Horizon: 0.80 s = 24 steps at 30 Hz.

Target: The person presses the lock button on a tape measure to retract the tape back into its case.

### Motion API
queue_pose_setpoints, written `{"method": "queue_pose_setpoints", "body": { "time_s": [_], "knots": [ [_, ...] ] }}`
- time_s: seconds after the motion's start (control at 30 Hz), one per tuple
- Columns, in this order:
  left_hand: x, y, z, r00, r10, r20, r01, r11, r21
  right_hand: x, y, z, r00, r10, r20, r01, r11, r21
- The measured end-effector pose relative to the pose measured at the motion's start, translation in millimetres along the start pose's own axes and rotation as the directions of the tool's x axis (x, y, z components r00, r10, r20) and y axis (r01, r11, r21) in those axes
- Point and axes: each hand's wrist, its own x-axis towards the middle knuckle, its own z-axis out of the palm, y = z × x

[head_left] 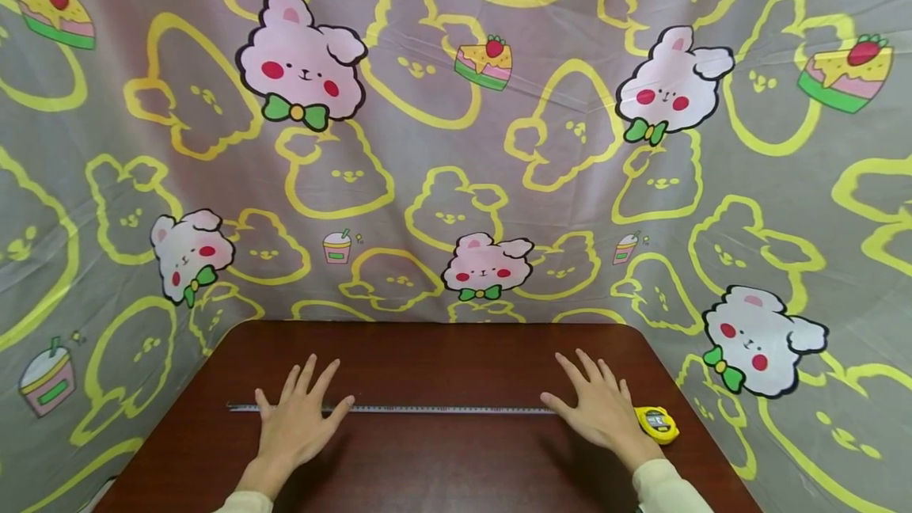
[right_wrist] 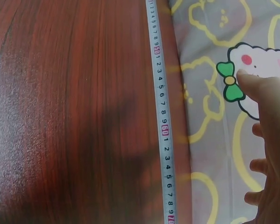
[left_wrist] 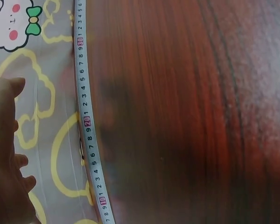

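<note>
In the head view, a yellow tape measure is lying on the bench beside the right hand, its blade extending left; the left hand is hovering too, each grip apart and holding nothing. Someone seems to be pausing over the extended blade. In the left wrist view, the left hand is hanging clear. In the right wrist view, likewise; handling the blade would call for lowering and closing.

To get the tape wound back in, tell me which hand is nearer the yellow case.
Right. The right hand is just left of the yellow case; the left hand is far across the table, near the tape's free end.
</note>
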Motion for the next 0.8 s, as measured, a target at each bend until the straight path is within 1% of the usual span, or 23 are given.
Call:
{"method": "queue_pose_setpoints", "body": {
  "time_s": [0.13,0.37,0.53,0.8],
  "knots": [
    [-0.2,-6.6,-0.8,1.0,-0.011,0.011,0.011,1.0,-0.006,-1.2,3,0,1.0,-0.006,-0.002,0.006,1.0,0.007],
    [-1.9,-16.8,-1.5,0.999,-0.04,0.028,0.04,0.999,-0.011,-3.0,11,1,1.0,0.008,-0.008,-0.008,1.0,0.023],
    [-3.8,-23.6,-0.6,0.997,-0.058,0.052,0.058,0.998,-0.013,-3.4,18,3,1.0,0.009,-0.013,-0.009,1.0,0.026],
    [-3.9,-34.2,2.5,0.995,-0.074,0.071,0.077,0.997,-0.031,-5.9,24,2,1.0,0.026,-0.006,-0.026,0.998,0.049]
  ]
}}
